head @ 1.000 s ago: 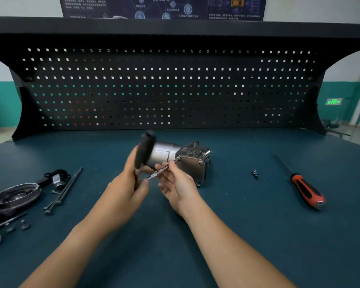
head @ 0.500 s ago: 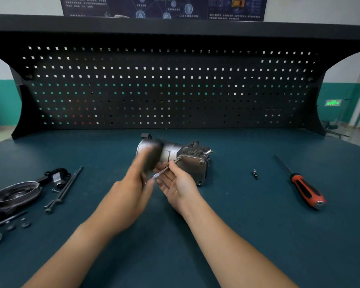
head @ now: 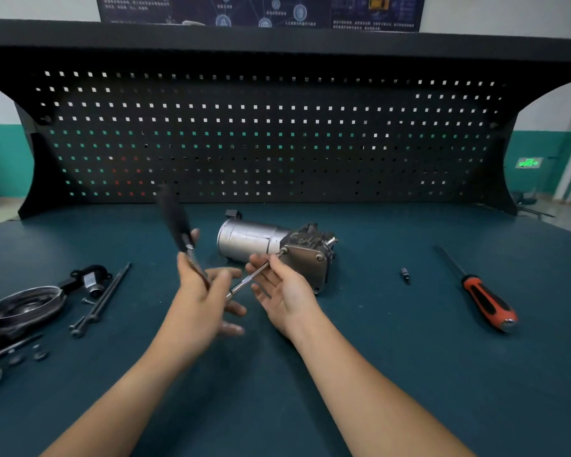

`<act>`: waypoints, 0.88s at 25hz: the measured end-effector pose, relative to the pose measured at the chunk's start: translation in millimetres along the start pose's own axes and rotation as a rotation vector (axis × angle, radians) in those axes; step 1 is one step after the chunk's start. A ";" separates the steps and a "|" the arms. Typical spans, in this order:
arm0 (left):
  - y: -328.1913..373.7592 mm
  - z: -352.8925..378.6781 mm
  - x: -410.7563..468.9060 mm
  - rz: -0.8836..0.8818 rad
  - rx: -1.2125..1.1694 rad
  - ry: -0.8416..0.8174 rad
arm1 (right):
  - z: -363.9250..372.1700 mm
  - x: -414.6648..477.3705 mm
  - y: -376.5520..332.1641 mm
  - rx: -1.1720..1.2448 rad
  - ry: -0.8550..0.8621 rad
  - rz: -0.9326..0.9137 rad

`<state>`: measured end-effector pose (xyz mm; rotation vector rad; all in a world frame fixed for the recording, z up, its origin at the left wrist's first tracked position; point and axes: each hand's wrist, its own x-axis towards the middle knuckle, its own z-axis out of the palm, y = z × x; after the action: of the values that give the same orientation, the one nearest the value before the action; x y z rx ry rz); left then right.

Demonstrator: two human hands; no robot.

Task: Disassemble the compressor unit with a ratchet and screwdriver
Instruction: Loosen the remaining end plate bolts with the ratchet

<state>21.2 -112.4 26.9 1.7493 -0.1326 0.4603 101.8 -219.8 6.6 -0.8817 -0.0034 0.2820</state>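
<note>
Head: teal bench mat, black pegboard behind, green-banded wall.

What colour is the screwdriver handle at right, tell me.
The screwdriver handle is orange-red with black; head view.

Dim even light, motion-blurred ratchet, bowed edges.

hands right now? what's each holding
Left hand: at the ratchet, fingers spread, blurred; grip cannot be told.
Right hand: pinches the extension.
</note>
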 end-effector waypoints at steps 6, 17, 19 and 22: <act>-4.5 4.1 -12.3 0.329 0.639 -0.190 | -3.6 0.8 1.2 0.019 0.041 -0.007; -3.2 6.6 0.4 -0.196 -0.380 0.034 | -4.8 -2.9 -3.0 -0.022 -0.041 0.034; -9.5 0.7 -3.4 0.179 0.204 -0.045 | -4.7 -0.3 -2.2 -0.022 -0.010 0.013; -18.7 -3.6 -2.7 0.689 0.910 -0.210 | -4.3 0.9 -0.1 0.041 0.013 -0.004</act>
<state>24.1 -105.0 9.4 2.6368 -0.7924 0.9278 103.3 -222.9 3.8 -0.8423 0.0126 0.2720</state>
